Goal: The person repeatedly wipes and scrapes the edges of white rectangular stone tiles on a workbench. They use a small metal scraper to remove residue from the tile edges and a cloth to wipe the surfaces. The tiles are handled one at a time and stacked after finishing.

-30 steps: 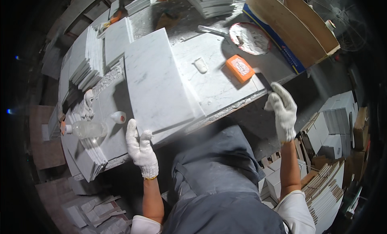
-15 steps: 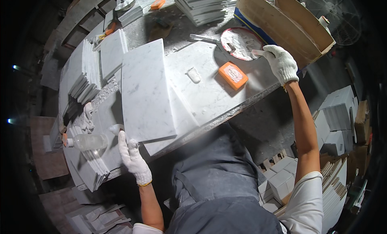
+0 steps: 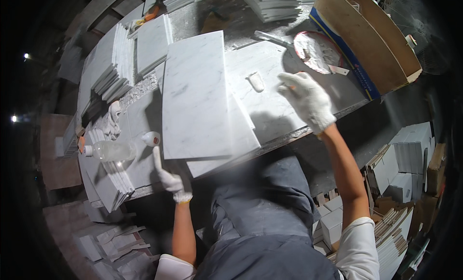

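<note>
A white-grey marble tile lies on the worktable, its near edge overhanging another tile. My left hand, in a white knit glove, is by its near left corner, index finger stretched out; the other fingers are partly hidden. Beside that fingertip lies a small white rounded thing. My gloved right hand is curled over an orange block, only a sliver of which shows between the fingers. A putty knife rests on the rim of a bowl of white paste. A white lump lies between hand and tile.
A clear bottle lies on its side atop thin tiles at the left. Stacked tiles and an open cardboard box stand at the far side. A fan is beyond the box. White cartons sit on the right.
My right hand has let go of the putty knife at the bowl and come down-left onto the orange block. My left hand has dropped slightly. The whole view has shifted.
</note>
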Action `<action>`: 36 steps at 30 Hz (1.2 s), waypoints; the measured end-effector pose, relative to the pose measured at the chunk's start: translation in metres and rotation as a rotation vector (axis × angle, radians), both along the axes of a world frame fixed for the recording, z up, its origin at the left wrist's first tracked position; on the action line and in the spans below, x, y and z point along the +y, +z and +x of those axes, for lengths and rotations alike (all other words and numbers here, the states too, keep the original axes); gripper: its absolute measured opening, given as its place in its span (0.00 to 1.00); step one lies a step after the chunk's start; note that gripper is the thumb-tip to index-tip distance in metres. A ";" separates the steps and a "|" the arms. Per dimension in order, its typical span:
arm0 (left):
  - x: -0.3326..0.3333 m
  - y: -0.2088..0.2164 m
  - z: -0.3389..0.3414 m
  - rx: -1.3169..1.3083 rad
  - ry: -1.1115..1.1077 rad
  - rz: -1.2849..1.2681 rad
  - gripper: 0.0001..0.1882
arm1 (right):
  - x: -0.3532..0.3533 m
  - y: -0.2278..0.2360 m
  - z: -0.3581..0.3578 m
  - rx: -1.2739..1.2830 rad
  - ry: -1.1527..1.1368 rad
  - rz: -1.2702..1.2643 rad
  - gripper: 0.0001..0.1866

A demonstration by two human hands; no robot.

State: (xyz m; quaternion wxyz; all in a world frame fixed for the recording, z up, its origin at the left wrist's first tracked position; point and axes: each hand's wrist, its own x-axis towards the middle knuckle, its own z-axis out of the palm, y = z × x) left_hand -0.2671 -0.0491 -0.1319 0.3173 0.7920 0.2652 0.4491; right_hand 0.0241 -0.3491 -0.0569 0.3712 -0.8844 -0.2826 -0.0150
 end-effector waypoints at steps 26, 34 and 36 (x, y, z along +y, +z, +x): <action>-0.005 -0.004 0.003 0.377 0.173 0.258 0.27 | 0.050 0.061 -0.052 0.716 0.294 0.525 0.17; -0.004 -0.003 -0.001 0.347 0.146 0.207 0.28 | 0.064 0.087 -0.095 0.529 0.544 0.117 0.14; -0.005 -0.003 -0.002 0.339 0.135 0.217 0.28 | 0.069 0.083 -0.099 0.412 0.542 0.104 0.11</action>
